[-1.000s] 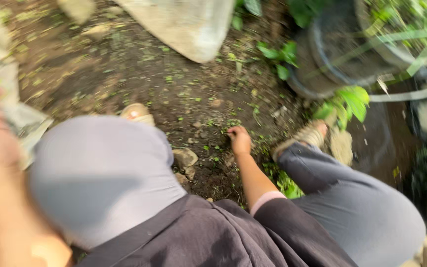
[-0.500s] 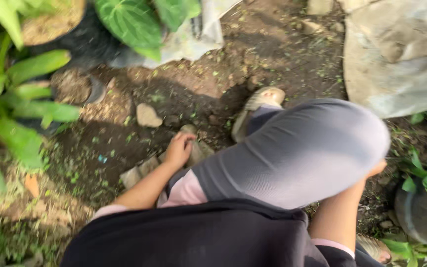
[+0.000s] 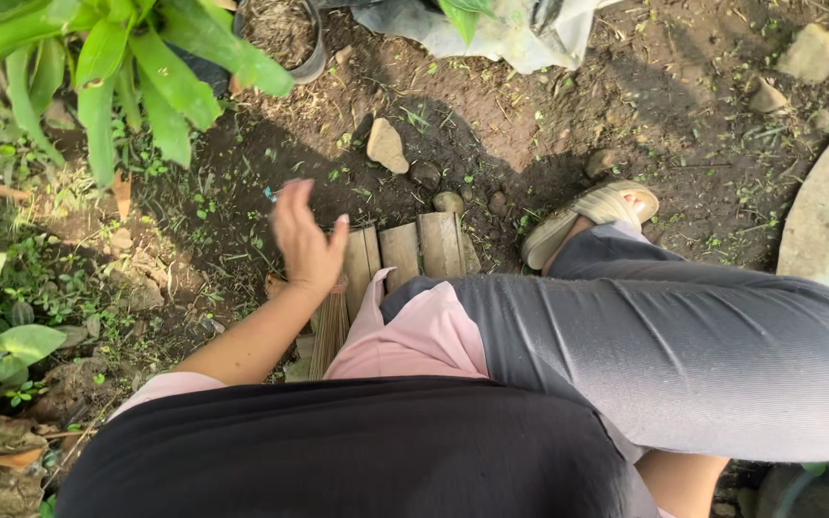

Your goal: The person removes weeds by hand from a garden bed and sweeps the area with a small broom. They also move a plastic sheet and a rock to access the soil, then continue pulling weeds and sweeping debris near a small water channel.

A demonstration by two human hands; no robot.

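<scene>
Over the bare soil near the wooden slats [image 3: 405, 251], the left hand [image 3: 305, 240] hangs with fingers loosely spread, holding nothing. Those short, stiff slats look light, best gripped by an end. I cannot see the right hand.

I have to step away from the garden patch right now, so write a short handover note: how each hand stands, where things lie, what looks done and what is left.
Left hand: raised over the bare soil, fingers spread, nothing in its grip.
Right hand: out of view, hidden behind the raised knee.
Things: short wooden slats lie on the ground just right of the left hand; a pale stone and smaller pebbles sit beyond them. A sandal rests on the soil. A leafy plant and a dark pot stand at upper left.
Done: cannot tell from this view.
Left: small green sprouts dot the soil near the hand.
</scene>
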